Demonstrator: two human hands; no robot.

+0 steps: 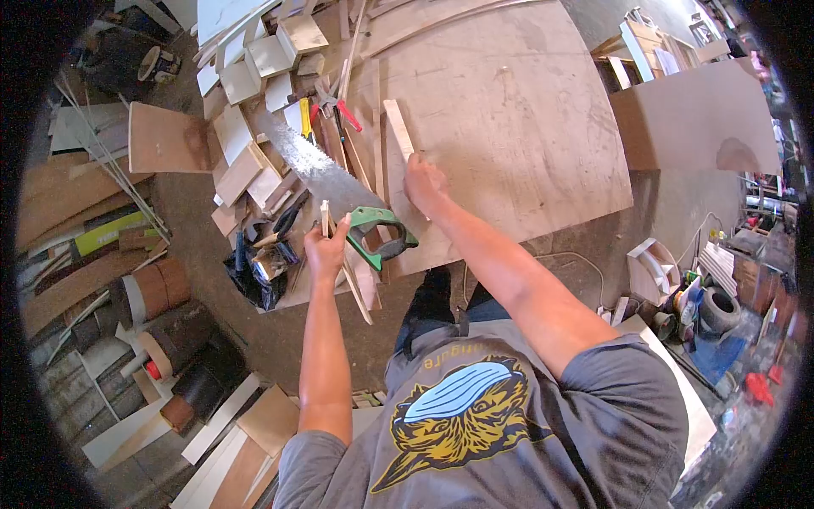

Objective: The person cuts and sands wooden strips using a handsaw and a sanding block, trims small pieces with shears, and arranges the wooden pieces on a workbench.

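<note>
My left hand (326, 252) is closed round a thin wooden strip (357, 293) near the table's front edge. Just right of it lies a hand saw (315, 170) with a green and black handle (379, 236), its blade pointing up and left across the wood scraps. Farther right, my right hand (426, 184) grips a light wooden strip (397, 127) over the plywood tabletop (526, 127). Pliers with red handles (346, 114) and a yellow-handled tool (305, 117) lie beyond the saw blade.
Wood offcuts (242, 165) pile up along the table's left side. A black plastic bag (261, 280) sits at the front left corner. Long strips lie on the table's far part. Boards and rolls (170, 284) stand on the floor at left; a tire (719, 310) is at right.
</note>
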